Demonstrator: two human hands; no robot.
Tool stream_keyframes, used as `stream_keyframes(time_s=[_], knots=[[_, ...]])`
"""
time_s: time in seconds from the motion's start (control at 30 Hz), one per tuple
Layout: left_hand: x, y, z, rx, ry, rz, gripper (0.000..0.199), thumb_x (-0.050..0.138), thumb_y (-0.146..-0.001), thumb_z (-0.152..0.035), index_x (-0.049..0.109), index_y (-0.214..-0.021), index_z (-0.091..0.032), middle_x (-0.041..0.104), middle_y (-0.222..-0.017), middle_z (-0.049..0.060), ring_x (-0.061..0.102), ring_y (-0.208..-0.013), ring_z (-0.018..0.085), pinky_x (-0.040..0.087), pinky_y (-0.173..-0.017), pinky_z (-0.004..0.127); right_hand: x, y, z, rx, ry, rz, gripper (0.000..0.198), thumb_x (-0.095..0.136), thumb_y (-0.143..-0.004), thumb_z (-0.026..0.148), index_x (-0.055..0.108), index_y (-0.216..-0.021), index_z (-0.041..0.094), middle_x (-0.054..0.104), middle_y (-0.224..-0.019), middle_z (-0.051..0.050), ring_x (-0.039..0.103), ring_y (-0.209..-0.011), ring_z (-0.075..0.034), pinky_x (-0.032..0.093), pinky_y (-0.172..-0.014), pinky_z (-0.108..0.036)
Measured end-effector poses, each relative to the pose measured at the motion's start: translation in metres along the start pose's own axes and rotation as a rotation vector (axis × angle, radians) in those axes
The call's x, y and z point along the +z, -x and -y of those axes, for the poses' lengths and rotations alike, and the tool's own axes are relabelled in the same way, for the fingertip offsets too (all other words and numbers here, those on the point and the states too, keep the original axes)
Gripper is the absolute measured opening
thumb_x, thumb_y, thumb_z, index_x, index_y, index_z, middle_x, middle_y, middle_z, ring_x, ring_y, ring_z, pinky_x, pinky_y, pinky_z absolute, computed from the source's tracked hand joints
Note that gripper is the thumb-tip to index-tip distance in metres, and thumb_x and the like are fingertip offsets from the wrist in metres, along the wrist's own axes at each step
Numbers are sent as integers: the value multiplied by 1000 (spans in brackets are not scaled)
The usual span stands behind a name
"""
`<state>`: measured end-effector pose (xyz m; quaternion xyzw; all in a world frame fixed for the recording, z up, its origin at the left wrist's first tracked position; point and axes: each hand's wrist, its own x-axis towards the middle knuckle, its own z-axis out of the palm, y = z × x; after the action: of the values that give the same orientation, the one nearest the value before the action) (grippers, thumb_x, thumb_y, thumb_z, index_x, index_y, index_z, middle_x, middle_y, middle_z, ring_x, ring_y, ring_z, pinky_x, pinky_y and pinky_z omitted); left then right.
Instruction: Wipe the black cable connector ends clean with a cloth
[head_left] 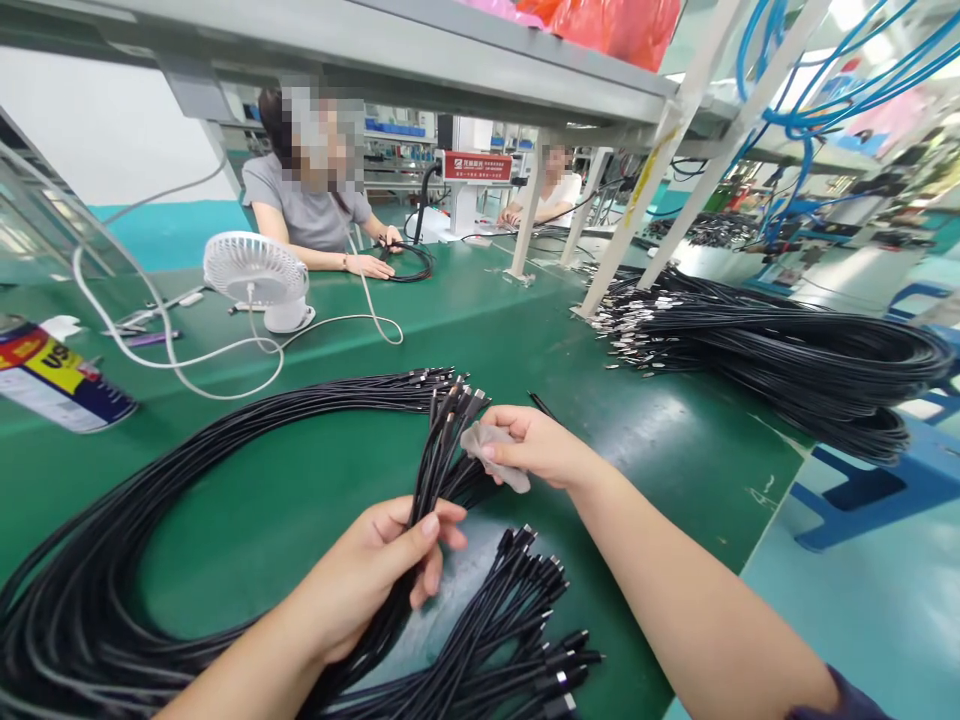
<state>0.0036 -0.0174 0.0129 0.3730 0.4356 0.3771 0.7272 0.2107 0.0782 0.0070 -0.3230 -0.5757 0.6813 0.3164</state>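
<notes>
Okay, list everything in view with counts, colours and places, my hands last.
Held cables: one bundle, black, centre
Cloth: one, whitish, by the cable tips
Looped cables: many, black, left
Front cables: many, black, front centre
Cable pile: one, black, right
Table: one, green, beneath the cables
Fan: one, white, back left
Can: one, multicoloured, left edge
Co-workers: two, grey and white tops, beyond
Sign: one, red, back centre
Shelf: one, grey, overhead
Bag: at least one, red, on shelf
Tubes: several, blue, top right
Stool: at least one, blue, right
Background items: many, too small to tell
Left hand: one, bare, gripping held cables
Right hand: one, bare, pinching the cloth
</notes>
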Motion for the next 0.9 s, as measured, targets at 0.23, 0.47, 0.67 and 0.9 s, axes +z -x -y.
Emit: stream_keyframes(time_s=[0.23,0.47,0.67,0.9], knots=[[3,-4,-3,31,36,-116,36,78,-71,-46,71,-83,-14,75,-80,8,56,-47,8,41,-42,17,-6,3,5,61,-13,16,43,77,-69,52,58,-78,14,70,-69,-3,66,-57,-12,54,-55,-23],[4,-2,-4,7,114,-163,30,73,-78,-38,67,-97,-15,77,-87,11,67,-58,14,47,-44,19,-10,3,3,-2,-109,-37,45,84,-60,45,51,-70,17,69,-63,-1,65,-52,-13,51,-47,-23],[5,-2,-5,-21,105,-172,40,70,-82,-25,61,-118,-15,77,-87,11,66,-53,13,48,-42,20,-13,5,6,38,-11,-6,42,75,-71,51,54,-77,16,66,-64,-1,62,-51,-11,49,-47,-22],[3,-2,-5,0,114,-195,39,76,-77,-24,67,-115,-19,77,-98,12,66,-55,12,45,-42,18,-13,-2,-5,-43,605,-25,26,44,-94,34,45,-73,19,56,-60,3,54,-50,-11,43,-51,-23]])
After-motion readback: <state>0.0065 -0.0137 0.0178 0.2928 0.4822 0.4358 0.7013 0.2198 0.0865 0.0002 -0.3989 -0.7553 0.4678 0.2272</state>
